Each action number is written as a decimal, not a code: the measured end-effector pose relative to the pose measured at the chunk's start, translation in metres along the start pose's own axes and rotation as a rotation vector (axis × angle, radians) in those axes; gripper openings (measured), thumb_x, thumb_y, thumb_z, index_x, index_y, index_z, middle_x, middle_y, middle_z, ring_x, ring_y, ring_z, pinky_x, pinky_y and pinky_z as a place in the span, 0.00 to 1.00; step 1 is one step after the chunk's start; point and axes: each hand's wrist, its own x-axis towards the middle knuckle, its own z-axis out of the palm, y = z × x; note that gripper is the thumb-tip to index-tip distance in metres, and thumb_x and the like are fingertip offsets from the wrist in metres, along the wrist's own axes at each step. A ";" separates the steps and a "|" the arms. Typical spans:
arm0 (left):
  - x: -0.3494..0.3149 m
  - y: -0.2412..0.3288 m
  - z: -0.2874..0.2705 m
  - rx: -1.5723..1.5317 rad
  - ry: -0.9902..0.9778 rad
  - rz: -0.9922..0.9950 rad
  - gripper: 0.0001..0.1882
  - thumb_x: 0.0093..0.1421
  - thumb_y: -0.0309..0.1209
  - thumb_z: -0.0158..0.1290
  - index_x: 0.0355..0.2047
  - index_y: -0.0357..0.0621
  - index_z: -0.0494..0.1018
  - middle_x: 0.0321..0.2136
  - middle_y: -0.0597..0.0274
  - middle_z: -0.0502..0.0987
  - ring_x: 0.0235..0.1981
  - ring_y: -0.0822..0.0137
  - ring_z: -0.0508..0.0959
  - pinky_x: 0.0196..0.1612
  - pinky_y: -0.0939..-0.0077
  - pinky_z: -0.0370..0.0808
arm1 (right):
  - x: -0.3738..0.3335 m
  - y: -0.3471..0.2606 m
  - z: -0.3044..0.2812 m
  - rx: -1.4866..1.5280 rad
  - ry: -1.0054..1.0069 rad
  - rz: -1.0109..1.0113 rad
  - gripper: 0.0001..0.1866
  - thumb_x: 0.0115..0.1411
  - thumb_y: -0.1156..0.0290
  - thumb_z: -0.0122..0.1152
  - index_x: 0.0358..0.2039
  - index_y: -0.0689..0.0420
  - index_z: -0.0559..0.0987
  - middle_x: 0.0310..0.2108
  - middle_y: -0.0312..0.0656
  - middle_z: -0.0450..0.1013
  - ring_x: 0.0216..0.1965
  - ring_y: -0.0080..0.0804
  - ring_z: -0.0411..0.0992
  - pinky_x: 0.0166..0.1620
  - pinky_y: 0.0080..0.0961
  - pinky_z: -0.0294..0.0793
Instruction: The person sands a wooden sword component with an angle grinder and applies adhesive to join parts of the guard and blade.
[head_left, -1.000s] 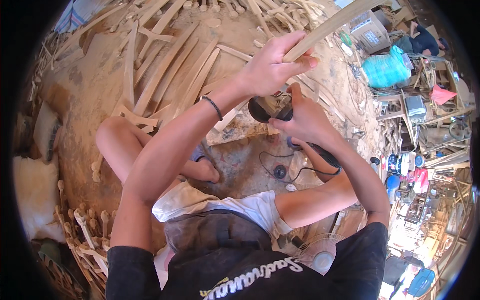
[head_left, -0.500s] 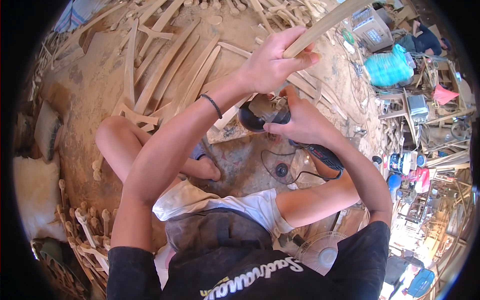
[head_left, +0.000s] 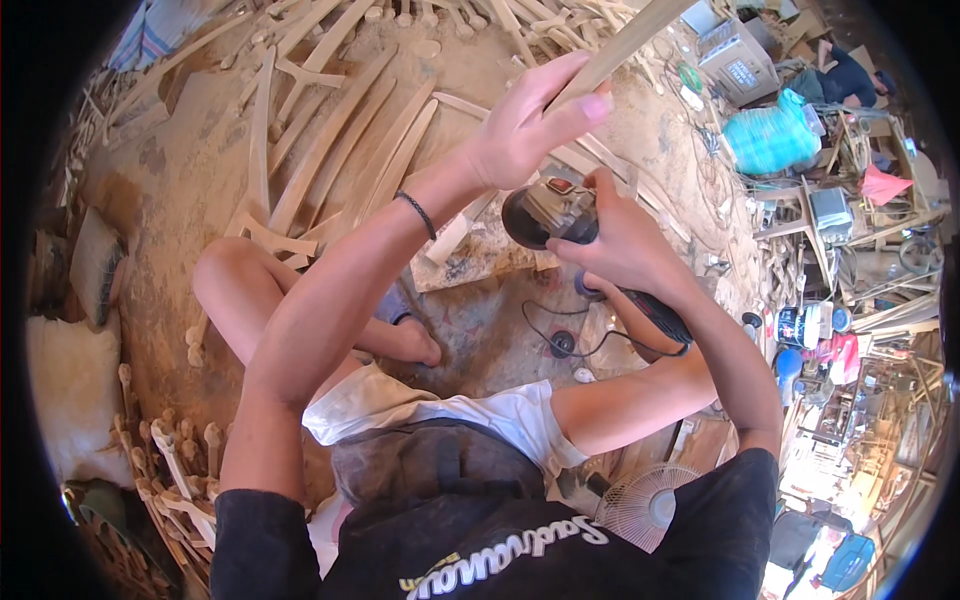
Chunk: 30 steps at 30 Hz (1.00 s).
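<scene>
Slanting lengthwise up rightward, a wooden bar [head_left: 628, 46] is gripped by the left hand [head_left: 528, 125], a grinder [head_left: 560, 208] by the right hand [head_left: 622, 238].

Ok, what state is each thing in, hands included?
Left hand: gripping the wooden piece
Wooden piece: held off the ground, slanted
Right hand: closed on the angle grinder
Angle grinder: held; running or off unclear
Fan: guard on, spinning unclear
Curved wooden strips: lying down
</scene>
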 end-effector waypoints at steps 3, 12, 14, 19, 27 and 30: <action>-0.001 0.001 0.005 -0.112 0.078 -0.007 0.25 0.77 0.49 0.54 0.56 0.38 0.75 0.37 0.71 0.75 0.36 0.77 0.71 0.41 0.79 0.71 | -0.022 0.003 -0.004 0.046 0.051 -0.029 0.49 0.54 0.48 0.79 0.63 0.66 0.63 0.41 0.66 0.81 0.43 0.64 0.83 0.47 0.50 0.81; -0.015 0.026 0.006 -0.110 -0.017 -0.138 0.16 0.72 0.34 0.65 0.54 0.40 0.78 0.37 0.69 0.79 0.39 0.76 0.77 0.42 0.74 0.77 | -0.056 0.004 0.001 0.074 0.036 -0.052 0.47 0.55 0.48 0.79 0.62 0.64 0.64 0.38 0.63 0.81 0.41 0.65 0.83 0.47 0.49 0.80; -0.016 0.022 0.013 -0.050 0.101 -0.141 0.11 0.73 0.35 0.64 0.47 0.40 0.80 0.36 0.69 0.78 0.39 0.76 0.76 0.42 0.73 0.76 | -0.048 0.000 0.008 0.061 -0.004 -0.028 0.46 0.55 0.48 0.79 0.62 0.63 0.64 0.37 0.63 0.81 0.41 0.65 0.83 0.46 0.50 0.81; -0.016 0.012 0.020 0.061 0.054 -0.080 0.11 0.73 0.36 0.62 0.45 0.40 0.78 0.33 0.71 0.75 0.37 0.76 0.72 0.41 0.74 0.71 | -0.027 -0.005 0.020 0.070 -0.075 -0.034 0.46 0.55 0.47 0.77 0.62 0.64 0.65 0.38 0.66 0.81 0.41 0.67 0.83 0.45 0.53 0.81; -0.011 0.008 0.026 0.129 0.006 -0.072 0.10 0.73 0.34 0.62 0.43 0.38 0.77 0.32 0.69 0.73 0.35 0.75 0.70 0.39 0.72 0.69 | -0.005 0.005 0.032 0.143 -0.071 -0.148 0.49 0.55 0.47 0.77 0.64 0.68 0.64 0.43 0.70 0.81 0.46 0.69 0.82 0.51 0.53 0.81; -0.009 0.004 0.029 0.135 0.004 -0.038 0.10 0.72 0.32 0.62 0.43 0.38 0.76 0.32 0.67 0.74 0.35 0.74 0.71 0.38 0.71 0.69 | -0.001 0.009 0.034 0.134 -0.078 -0.186 0.50 0.55 0.47 0.78 0.65 0.68 0.64 0.44 0.70 0.80 0.47 0.70 0.82 0.52 0.54 0.81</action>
